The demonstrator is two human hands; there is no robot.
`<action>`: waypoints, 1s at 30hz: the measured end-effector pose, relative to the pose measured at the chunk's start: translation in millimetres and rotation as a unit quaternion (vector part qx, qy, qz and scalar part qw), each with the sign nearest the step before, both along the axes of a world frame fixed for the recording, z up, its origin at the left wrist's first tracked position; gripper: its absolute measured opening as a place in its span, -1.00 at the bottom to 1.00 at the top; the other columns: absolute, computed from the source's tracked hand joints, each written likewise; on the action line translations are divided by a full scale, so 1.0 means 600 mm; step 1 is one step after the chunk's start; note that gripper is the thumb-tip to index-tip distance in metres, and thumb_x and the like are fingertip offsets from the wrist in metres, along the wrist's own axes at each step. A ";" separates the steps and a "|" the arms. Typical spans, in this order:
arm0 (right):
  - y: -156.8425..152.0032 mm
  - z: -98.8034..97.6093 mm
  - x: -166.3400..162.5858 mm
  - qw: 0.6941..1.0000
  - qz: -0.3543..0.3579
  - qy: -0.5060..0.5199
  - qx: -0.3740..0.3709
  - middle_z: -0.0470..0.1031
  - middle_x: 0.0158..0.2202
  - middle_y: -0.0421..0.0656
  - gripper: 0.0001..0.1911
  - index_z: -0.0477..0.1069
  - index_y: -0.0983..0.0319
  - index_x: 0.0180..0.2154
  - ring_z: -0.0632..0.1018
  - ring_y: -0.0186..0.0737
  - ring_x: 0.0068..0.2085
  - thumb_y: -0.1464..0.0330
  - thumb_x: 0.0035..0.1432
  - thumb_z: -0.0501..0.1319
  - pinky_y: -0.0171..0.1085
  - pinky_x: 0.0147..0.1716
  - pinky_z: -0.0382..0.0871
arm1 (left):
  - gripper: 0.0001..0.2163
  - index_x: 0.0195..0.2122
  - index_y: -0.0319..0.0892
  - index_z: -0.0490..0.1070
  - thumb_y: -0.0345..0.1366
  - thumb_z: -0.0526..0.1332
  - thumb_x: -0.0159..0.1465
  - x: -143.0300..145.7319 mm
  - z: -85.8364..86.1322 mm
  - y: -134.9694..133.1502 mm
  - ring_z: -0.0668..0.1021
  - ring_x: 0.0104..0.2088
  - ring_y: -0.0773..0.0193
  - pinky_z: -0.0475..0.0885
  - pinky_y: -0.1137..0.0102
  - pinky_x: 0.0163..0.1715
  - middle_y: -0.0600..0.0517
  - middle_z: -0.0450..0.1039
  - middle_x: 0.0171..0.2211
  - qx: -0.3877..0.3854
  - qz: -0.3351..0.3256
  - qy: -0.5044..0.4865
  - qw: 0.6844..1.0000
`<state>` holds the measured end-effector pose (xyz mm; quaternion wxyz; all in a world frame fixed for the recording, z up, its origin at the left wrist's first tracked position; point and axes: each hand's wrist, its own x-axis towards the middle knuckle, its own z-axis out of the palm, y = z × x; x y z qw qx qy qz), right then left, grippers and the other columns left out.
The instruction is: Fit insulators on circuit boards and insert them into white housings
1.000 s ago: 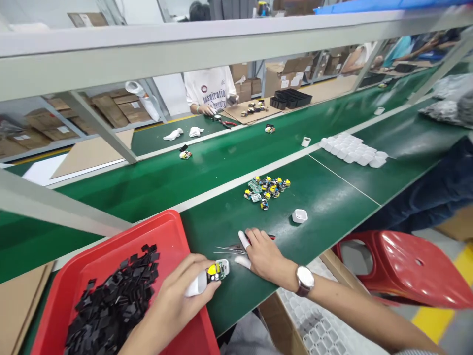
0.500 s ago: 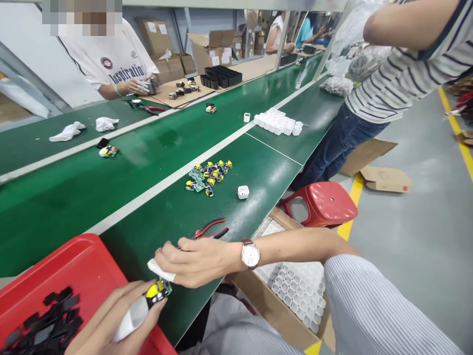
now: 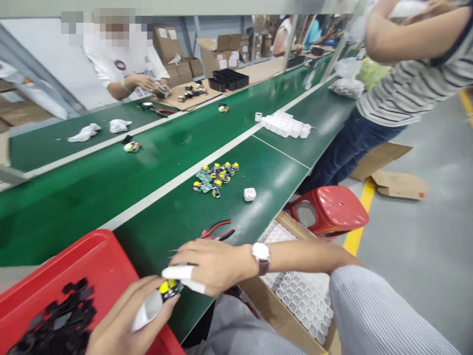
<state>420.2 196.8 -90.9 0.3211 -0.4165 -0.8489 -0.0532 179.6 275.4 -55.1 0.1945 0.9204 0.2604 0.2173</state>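
Note:
My left hand (image 3: 121, 320) is closed around a small white case with a yellow and black circuit module (image 3: 168, 288) sticking out of its end, held over the corner of the red tray (image 3: 74, 266). My right hand (image 3: 207, 264), with white finger cots and a wristwatch, reaches across and pinches at that module with thumb and forefinger. Tweezers (image 3: 177, 252) lie just under this hand. Red-handled pliers (image 3: 218, 229) lie on the green table just beyond it.
The red tray holds several black square pieces (image 3: 55, 320). A pile of circuit modules (image 3: 214, 175) and one white case (image 3: 250, 194) lie further out. White cases (image 3: 284, 125) are clustered beyond. A red stool (image 3: 332, 209), a carton of white trays (image 3: 299, 296) and a standing person are at right. Another person works across the belt.
My head has turned right, so the stool and floor came into view. My right hand left the tweezers and moved left onto the module in my left hand.

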 end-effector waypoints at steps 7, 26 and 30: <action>-0.071 -0.032 -0.016 0.909 0.063 0.405 -0.076 0.57 0.03 0.04 -0.56 0.39 0.25 0.20 0.62 -0.16 0.05 0.39 0.33 0.32 -0.16 0.02 0.60 | -0.75 0.00 -0.07 0.50 -0.32 0.38 0.30 0.034 -0.006 -0.036 0.67 -0.13 0.19 0.60 0.40 -0.11 -0.03 0.57 -0.11 -0.078 -0.080 -0.064 0.992; -0.126 -0.007 -0.022 0.936 -0.017 0.348 -0.036 0.57 0.09 0.10 -0.35 0.29 0.22 0.33 0.62 -0.04 0.09 0.65 0.26 0.27 -0.08 -0.03 0.66 | -0.61 0.19 -0.07 0.32 -0.48 0.26 0.37 0.050 -0.010 -0.065 0.54 0.04 0.18 0.52 0.27 0.03 -0.09 0.44 0.02 -0.204 -0.088 -0.123 0.967; -0.126 -0.004 -0.023 0.939 -0.017 0.340 -0.046 0.55 0.11 0.10 -0.33 0.28 0.23 0.33 0.60 -0.04 0.11 0.67 0.25 0.27 -0.07 -0.01 0.65 | -0.64 0.16 -0.09 0.34 -0.50 0.25 0.38 0.045 -0.013 -0.065 0.54 0.04 0.18 0.52 0.25 0.03 -0.10 0.44 0.02 -0.199 -0.088 -0.129 0.968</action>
